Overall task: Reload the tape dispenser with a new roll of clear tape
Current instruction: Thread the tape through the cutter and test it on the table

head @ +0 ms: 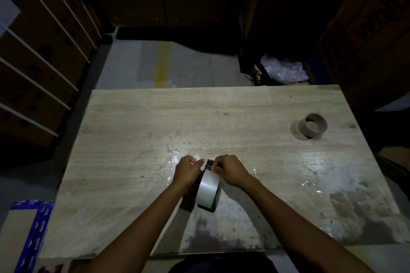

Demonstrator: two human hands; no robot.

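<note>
A full roll of clear tape [208, 188] sits in a dark tape dispenser [208, 207] that stands on the wooden table [133, 139] near its front middle. My left hand [187, 173] grips the dispenser's left side, with its fingers at the front end. My right hand [228, 169] pinches at the dispenser's front, where the tape end and the cutter [209, 163] are. The scene is dim, so the tape end itself is hard to make out. An empty cardboard tape core [312, 126] lies on its side at the table's right.
Shiny scraps of clear tape or film [310, 185] lie on the table's right and in front of my hands. Stacked cartons [40, 51] line the left side. Crumpled plastic [284, 70] lies beyond the table's far edge. A blue-edged box [28, 232] is on the floor at lower left.
</note>
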